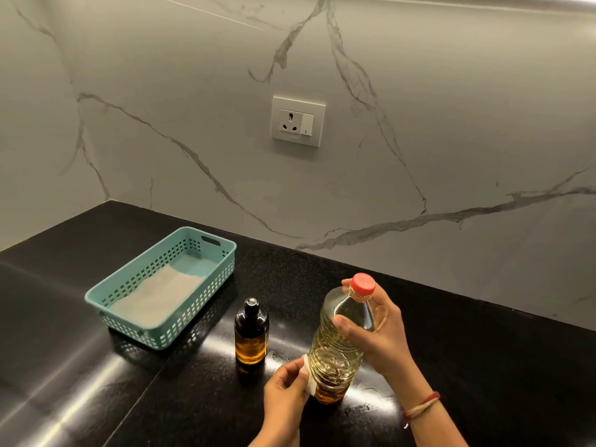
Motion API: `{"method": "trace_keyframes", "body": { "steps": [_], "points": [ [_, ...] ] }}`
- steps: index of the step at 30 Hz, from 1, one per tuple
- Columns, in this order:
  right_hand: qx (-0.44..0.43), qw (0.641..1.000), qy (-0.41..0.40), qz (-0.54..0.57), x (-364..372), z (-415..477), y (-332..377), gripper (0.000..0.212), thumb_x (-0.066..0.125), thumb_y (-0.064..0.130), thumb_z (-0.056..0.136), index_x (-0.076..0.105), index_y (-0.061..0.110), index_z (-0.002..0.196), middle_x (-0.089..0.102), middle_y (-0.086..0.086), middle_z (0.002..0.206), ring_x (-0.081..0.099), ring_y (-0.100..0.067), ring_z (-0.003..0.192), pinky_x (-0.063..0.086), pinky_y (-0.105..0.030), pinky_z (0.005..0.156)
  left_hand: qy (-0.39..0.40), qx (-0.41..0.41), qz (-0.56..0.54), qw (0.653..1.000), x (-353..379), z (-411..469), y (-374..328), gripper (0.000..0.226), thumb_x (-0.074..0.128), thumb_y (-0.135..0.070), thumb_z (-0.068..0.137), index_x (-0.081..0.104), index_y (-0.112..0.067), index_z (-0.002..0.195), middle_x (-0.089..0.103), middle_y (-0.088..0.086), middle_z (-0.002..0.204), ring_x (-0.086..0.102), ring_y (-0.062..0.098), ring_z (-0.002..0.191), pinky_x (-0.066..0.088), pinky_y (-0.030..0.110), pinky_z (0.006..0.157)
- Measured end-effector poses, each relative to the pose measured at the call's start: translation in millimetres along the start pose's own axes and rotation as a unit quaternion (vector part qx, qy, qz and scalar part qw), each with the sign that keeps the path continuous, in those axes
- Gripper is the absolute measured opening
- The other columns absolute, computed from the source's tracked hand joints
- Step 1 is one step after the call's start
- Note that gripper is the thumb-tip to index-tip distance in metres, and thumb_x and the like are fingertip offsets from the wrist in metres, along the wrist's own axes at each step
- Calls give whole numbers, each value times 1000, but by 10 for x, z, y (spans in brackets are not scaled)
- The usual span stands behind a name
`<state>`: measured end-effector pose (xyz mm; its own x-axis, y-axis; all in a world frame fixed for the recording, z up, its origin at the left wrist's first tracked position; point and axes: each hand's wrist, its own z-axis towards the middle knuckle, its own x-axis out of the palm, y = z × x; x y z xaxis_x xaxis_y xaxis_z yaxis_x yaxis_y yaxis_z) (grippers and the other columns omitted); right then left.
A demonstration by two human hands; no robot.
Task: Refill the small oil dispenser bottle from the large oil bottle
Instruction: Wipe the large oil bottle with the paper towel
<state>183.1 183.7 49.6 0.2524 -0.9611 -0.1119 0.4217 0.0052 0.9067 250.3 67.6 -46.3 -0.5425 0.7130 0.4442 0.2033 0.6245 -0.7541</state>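
The large clear oil bottle (335, 350) with a red cap stands on the black counter, yellow oil inside. My right hand (374, 333) grips its upper part just below the cap. My left hand (285, 395) pinches a small white tissue (309, 379) against the bottle's lower left side. The small dark amber dispenser bottle (251, 335) with a black pump top stands upright just left of the large bottle, apart from both hands.
A teal plastic basket (167, 330) with white paper inside sits at the left on the black counter (483, 366). A marble wall with a socket plate (298, 121) rises behind. The counter shows bright light reflections.
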Motion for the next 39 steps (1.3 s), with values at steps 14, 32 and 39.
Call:
{"method": "trace_keyframes", "body": {
  "steps": [14,32,39],
  "points": [
    [-5,1000,1,-4,-19,6,-45,46,77,39,58,64,28,101,66,3,102,64,-18,100,51,-24,82,-5,11,99,995,-135,156,125,15,56,12,90,66,1,93,70,18,84,61,26,77,51,31,67],
    [12,1000,2,-1,-33,8,-47,57,79,41,57,61,20,107,67,3,102,64,-20,100,51,-33,85,102,192,342,914,-31,-69,-230,30,86,0,63,63,-18,60,70,0,66,68,9,68,55,22,69],
    [3,1000,10,-3,-32,11,-26,53,76,39,58,61,19,105,66,7,101,63,-11,98,50,-18,80,82,144,374,913,-205,34,-50,21,88,-13,63,67,-16,62,71,-3,65,64,4,64,53,22,67]
  ]
}}
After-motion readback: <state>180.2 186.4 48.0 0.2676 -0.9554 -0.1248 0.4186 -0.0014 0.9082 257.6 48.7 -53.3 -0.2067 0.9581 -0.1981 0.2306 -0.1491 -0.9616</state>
